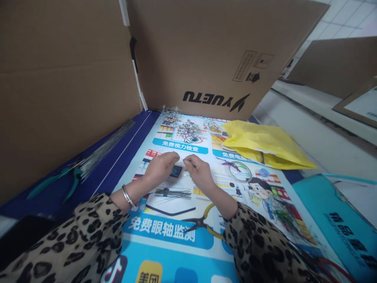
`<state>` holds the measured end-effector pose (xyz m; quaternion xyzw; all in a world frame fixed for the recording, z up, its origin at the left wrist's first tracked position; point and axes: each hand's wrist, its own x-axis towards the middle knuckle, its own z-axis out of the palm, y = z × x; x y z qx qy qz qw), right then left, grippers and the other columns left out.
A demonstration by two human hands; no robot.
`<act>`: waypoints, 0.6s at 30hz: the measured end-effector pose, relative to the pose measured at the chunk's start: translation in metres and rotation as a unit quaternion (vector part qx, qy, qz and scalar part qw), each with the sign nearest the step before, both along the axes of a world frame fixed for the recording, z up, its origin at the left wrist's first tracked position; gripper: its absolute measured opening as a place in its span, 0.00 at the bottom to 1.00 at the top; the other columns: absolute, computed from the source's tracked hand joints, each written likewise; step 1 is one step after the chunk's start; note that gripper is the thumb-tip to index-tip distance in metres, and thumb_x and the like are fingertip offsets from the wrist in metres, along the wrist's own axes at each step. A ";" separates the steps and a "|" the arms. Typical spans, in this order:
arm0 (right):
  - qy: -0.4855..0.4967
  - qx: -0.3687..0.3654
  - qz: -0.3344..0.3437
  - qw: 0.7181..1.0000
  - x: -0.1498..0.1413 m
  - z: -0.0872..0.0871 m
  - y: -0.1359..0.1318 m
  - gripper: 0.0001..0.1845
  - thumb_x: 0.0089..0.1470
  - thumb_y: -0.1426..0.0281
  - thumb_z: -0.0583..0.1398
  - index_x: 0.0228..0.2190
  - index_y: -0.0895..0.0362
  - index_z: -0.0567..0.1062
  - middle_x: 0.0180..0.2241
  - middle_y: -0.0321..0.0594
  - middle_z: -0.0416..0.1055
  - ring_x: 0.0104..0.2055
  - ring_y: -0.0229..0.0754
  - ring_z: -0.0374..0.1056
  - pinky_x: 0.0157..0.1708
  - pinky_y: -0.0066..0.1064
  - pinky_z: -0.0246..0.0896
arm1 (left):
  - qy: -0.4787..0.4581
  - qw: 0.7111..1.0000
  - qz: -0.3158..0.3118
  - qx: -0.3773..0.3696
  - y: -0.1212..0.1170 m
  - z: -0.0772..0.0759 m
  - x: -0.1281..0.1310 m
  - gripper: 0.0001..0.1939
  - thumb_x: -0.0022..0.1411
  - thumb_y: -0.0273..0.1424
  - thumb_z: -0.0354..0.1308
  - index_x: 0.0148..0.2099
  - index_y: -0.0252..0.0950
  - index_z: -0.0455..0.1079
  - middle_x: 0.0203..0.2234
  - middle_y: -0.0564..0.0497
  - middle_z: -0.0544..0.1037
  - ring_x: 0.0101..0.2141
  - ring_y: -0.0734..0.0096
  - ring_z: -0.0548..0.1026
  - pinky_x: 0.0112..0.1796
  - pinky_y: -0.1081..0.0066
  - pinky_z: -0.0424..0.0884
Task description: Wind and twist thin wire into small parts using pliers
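Note:
My left hand point(161, 168) and my right hand point(200, 171) are close together above the printed mat point(176, 247). Thumb and fingers are pinched on each hand, the fingertips almost meeting. Whatever lies between them is too small or thin to make out. Just below the fingers is a bundle of short thin wires point(173, 193), apparently bound near its middle. Yellow-handled pliers point(203, 223) lie by my right forearm, jaws pointing left. To the right of my right hand sits a round clear dish point(240, 171) with coloured strands.
Cardboard panels point(188, 51) stand behind and left. Teal-handled pliers point(73, 181) and long wires point(107, 147) lie left. Tangled wires point(188, 129) lie at the back. At right are a yellow bag point(262, 141), green strands point(284, 216), a turquoise folder-like item point(332, 220) and red-handled tool point(328, 265).

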<state>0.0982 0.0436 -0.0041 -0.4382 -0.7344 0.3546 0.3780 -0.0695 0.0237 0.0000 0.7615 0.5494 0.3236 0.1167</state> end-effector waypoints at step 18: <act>0.091 -0.122 -0.042 0.987 0.000 0.002 0.006 0.09 0.50 0.63 0.54 0.27 0.56 0.68 0.20 0.31 0.67 0.15 0.30 0.58 0.13 0.20 0.52 | -0.307 0.934 -0.055 -0.174 0.006 0.007 0.005 0.09 0.59 0.35 0.49 0.35 0.35 0.64 0.19 0.56 0.69 0.22 0.75 0.67 0.28 0.75 0.64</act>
